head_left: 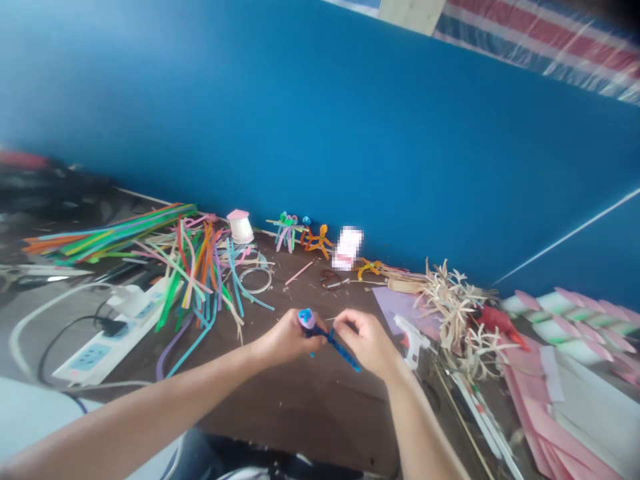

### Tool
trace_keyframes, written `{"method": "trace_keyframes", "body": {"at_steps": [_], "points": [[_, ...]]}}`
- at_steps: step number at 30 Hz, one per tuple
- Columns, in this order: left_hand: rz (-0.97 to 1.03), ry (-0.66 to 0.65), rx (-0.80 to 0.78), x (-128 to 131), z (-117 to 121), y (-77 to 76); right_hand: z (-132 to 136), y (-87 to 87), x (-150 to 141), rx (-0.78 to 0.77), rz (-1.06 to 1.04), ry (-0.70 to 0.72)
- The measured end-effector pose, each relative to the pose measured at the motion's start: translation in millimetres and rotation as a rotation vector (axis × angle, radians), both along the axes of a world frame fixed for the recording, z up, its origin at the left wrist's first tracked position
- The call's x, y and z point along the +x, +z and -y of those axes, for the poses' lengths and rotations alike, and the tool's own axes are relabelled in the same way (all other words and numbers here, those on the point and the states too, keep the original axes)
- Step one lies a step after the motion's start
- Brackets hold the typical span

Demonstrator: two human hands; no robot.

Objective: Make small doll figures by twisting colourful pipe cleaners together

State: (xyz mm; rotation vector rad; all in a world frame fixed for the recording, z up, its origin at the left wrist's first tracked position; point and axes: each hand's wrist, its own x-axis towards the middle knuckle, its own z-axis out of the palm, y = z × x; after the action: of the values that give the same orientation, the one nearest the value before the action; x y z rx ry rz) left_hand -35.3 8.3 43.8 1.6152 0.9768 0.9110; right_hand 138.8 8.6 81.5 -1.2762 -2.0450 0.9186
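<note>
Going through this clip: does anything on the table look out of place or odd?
A white and pink object by the blue wall is pixelated, so it can't be made out. Colored strips also sprawl in a messy heap, right up against the power strip.

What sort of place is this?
Probably a handicraft workbench: a dark brown table strewn with bundles of colourful pipe cleaners, a white hot-glue gun and stacked pink paper sheets.

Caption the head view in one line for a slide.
Head view: left hand and right hand hold a blue pipe cleaner above a brown worktable beside coloured strips and a glue gun.
</note>
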Motion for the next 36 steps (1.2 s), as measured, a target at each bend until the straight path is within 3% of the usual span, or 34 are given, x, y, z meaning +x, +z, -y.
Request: {"method": "trace_keyframes", "body": {"at_steps": [4, 10, 13, 20, 28, 31, 34, 36], "points": [[0.101, 0.006, -0.023, 2, 4, 0.1, -5, -10.2, -2, -0.19, -0.245, 0.014], [0.272, 0.102, 0.013, 5, 3, -8.7, 1, -24.1, -14, -0.485, -0.451, -0.157], [0.349, 0.149, 0.017, 7, 2, -12.7, 2, -32.5, -17, -0.645, -0.58, -0.133], [0.489, 0.156, -0.175, 13, 2, -14.6, -1, -40.8, -16, -0.826, -0.709, -0.118], [0.537, 0.128, -0.283, 15, 1, -12.6, 3, -41.4, -15, -0.846, -0.732, -0.107], [0.512, 0.172, -0.248, 18, 1, -12.1, 6, -44.9, -21, -0.797, -0.733, -0.147], [0.35, 0.292, -0.141, 18, -2, -15.0, 14, -48.6, -28, -0.662, -0.643, -0.182], [0.183, 0.336, -0.046, 16, -6, -17.6, 19, -47.9, -30, -0.453, -0.478, -0.174]]}}
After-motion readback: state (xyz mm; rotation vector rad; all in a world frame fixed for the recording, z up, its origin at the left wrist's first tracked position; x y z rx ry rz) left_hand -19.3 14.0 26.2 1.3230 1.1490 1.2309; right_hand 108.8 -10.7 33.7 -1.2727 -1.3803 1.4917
